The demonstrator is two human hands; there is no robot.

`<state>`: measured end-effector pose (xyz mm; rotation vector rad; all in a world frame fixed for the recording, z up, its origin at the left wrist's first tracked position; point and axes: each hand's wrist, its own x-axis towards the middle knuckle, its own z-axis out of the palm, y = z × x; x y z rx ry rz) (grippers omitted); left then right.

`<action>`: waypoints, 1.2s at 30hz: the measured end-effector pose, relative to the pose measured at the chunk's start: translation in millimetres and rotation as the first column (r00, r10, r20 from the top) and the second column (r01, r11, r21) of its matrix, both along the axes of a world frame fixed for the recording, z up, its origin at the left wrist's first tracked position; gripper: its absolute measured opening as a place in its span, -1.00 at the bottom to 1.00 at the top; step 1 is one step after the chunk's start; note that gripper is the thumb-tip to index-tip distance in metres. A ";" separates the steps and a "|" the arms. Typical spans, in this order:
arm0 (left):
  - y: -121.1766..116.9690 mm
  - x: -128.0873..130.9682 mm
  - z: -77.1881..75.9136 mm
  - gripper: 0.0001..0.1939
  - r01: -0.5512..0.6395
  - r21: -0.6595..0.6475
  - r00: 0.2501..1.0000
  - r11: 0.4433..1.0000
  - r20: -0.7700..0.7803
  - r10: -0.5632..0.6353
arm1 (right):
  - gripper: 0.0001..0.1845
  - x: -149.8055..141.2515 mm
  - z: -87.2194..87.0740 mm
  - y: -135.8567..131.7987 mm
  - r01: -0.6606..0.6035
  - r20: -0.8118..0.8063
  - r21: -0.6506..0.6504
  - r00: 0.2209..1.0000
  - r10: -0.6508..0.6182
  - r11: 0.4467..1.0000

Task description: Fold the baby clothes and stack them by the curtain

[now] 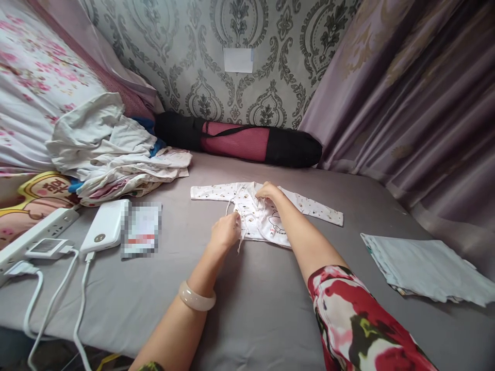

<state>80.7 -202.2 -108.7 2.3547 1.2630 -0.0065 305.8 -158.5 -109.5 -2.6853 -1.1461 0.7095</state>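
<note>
A small white baby shirt [247, 206] with printed figures lies spread on the grey sheet, its two sleeves stretched out to either side. My left hand [226, 229] is closed at the shirt's lower left edge, where thin white ties hang beside the fingers. Up near the neckline, my right hand [269, 191] pinches the shirt's fabric, which bunches beneath it. My right forearm crosses over part of the shirt's right side and hides it. The fingertips of both hands are partly hidden from this angle.
Crumpled clothes [104, 149] are heaped at the left. Closer in lie a white power bank [106, 224], a blurred packet [141, 229] and a power strip [38, 239] with cables. Folded cloths [425, 265] lie at the right. A black-and-pink bag [235, 141] rests along the wall.
</note>
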 end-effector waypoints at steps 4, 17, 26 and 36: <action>1.8 -2.6 1.8 -0.61 0.004 -0.021 0.999 1.000 -0.033 -0.004 | -0.68 -5.8 2.9 -0.9 -0.034 0.031 0.000 0.999 0.034 0.999; 10.6 -6.5 -0.6 -0.56 0.081 -0.081 0.996 0.993 -0.035 -0.084 | -0.61 -30.4 -1.7 -18.7 -0.061 0.330 0.092 0.944 0.027 0.994; 21.2 -7.3 -1.3 -0.68 0.057 -0.071 0.996 0.996 0.065 -0.052 | -0.66 -28.5 -11.2 -69.1 -0.034 0.181 0.369 0.983 -0.036 0.929; 131.2 -7.4 -13.3 -0.55 -0.488 0.185 0.872 0.853 0.139 0.469 | -0.66 -100.0 -11.0 -105.1 -0.217 0.213 0.233 0.963 0.168 0.948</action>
